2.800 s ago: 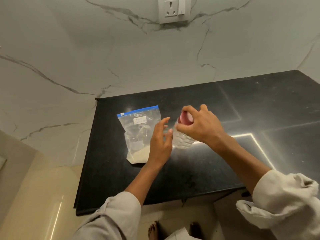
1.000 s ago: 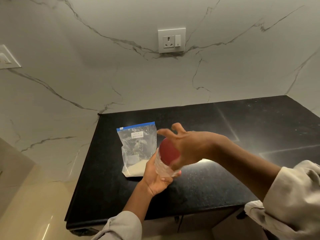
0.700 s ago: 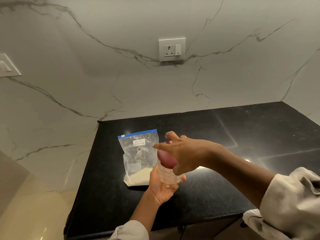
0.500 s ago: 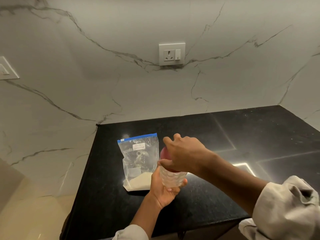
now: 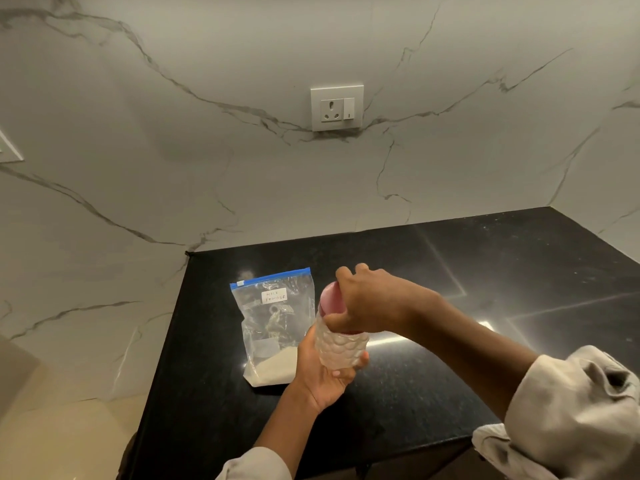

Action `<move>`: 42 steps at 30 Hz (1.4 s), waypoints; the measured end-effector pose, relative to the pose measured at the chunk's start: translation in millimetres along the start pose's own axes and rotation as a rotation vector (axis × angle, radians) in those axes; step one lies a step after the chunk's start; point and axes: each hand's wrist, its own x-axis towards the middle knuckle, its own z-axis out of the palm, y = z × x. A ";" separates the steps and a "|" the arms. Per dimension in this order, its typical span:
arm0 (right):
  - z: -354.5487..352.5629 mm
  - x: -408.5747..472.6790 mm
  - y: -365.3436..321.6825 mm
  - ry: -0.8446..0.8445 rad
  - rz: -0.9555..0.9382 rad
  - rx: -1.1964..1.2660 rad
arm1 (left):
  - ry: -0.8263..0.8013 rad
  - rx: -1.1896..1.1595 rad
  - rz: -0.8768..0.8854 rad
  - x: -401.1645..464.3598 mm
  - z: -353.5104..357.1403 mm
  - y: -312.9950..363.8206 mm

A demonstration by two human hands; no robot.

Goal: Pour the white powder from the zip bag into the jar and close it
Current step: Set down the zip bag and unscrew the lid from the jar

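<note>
A clear textured jar [image 5: 341, 349] is held above the black counter [image 5: 433, 375], tilted a little to the left. My left hand [image 5: 323, 374] cups its body from below. My right hand [image 5: 369, 303] wraps over the pink lid [image 5: 329, 301] on top of the jar. To the left lies a clear zip bag [image 5: 275, 323] with a blue seal strip and a white label reading "milk powder". White powder [image 5: 273, 370] fills its bottom end. The bag lies flat and its seal looks shut.
The counter's left edge runs beside the bag and its front edge lies under my forearms. A marble wall with a white socket [image 5: 336, 108] rises behind. Bare black counter stretches to the right of the jar.
My left hand went from beside the jar to cupping it from below. The jar has risen off the counter, and my right hand has shifted its hold around the lid.
</note>
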 end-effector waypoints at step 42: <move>176.4 37.0 151.7 0.588 0.377 0.495 | -0.012 -0.043 -0.033 -5.1 -13.3 19.5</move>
